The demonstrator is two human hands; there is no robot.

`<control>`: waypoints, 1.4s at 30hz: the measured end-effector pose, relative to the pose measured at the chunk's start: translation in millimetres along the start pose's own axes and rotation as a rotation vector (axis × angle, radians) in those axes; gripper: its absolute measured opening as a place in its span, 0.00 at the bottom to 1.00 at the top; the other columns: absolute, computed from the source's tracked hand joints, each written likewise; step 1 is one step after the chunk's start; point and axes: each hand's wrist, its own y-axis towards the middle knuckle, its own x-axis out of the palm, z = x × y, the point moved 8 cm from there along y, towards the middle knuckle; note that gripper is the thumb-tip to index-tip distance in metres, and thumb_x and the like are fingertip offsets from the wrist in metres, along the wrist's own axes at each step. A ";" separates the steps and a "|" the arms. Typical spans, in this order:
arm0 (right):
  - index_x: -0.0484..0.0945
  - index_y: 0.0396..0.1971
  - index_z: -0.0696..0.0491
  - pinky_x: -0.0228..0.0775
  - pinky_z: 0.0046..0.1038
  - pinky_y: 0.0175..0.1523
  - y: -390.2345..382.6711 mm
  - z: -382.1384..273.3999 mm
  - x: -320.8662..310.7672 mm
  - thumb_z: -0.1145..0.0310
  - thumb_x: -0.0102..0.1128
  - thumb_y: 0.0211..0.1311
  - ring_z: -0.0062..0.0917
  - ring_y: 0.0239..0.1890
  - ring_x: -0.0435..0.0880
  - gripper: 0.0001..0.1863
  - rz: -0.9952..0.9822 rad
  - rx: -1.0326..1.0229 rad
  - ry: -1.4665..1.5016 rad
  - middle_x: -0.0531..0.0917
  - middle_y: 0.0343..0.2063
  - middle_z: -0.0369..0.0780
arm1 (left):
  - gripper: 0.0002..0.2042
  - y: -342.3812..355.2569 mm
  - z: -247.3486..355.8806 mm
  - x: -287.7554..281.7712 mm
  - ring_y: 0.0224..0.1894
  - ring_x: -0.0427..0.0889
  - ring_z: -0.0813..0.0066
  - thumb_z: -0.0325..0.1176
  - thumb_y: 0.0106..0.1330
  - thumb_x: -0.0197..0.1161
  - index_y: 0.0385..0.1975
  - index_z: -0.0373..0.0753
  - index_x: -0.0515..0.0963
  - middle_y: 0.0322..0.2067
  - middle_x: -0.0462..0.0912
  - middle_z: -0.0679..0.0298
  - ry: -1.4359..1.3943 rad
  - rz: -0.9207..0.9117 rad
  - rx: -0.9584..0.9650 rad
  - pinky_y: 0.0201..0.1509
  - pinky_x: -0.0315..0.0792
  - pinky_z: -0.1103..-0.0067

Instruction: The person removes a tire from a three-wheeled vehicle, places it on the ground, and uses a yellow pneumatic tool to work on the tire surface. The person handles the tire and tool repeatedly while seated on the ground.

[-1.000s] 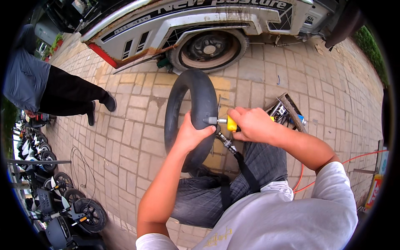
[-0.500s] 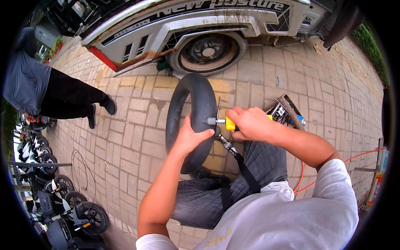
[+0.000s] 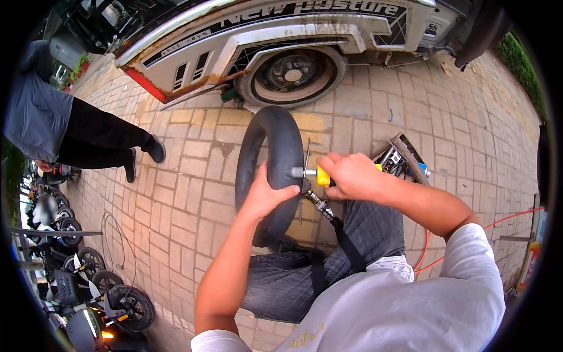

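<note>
Tube (image 3: 285, 141) upright mid-scene, near side of cart wheel (image 3: 293, 75); drawn slightly nearer over last second. Tool (image 3: 323, 175) tip, blurred, still at tube's right face: likely same patch being worked. Left hand (image 3: 265, 193) pinches tube, some fingers hidden; right hand (image 3: 352, 176) wrapped round tool.

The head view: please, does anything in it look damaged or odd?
Yes: the white vehicle's side panel is rust-brown along its lower edge, near the red strip, and stained above the wheel, so it looks worn. The black inner tube in the left hand shows no clear damage.
</note>
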 end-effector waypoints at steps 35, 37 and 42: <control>0.71 0.45 0.58 0.71 0.45 0.36 7.1 -11.7 -12.9 0.73 0.65 0.36 0.51 0.33 0.79 0.28 0.174 -0.011 -0.007 0.78 0.34 0.51 | 0.52 -11.0 13.4 -24.1 0.54 0.74 0.62 0.38 0.41 0.76 0.66 0.30 0.51 0.52 0.73 0.50 0.014 0.134 0.173 0.61 0.67 0.74; 0.72 0.44 0.57 0.71 0.45 0.36 7.1 -12.6 -16.2 0.73 0.66 0.36 0.50 0.33 0.79 0.28 0.192 -0.009 -0.021 0.78 0.34 0.51 | 0.52 -7.8 10.2 -23.6 0.55 0.74 0.60 0.38 0.41 0.76 0.66 0.29 0.51 0.52 0.73 0.49 0.027 0.143 0.215 0.61 0.67 0.74; 0.72 0.46 0.56 0.73 0.44 0.37 7.9 2.7 -25.1 0.70 0.68 0.37 0.48 0.35 0.81 0.30 0.165 -0.032 -0.052 0.80 0.35 0.49 | 0.54 4.3 10.5 -17.3 0.56 0.74 0.55 0.44 0.39 0.76 0.65 0.25 0.53 0.54 0.72 0.44 0.238 0.201 0.121 0.62 0.67 0.71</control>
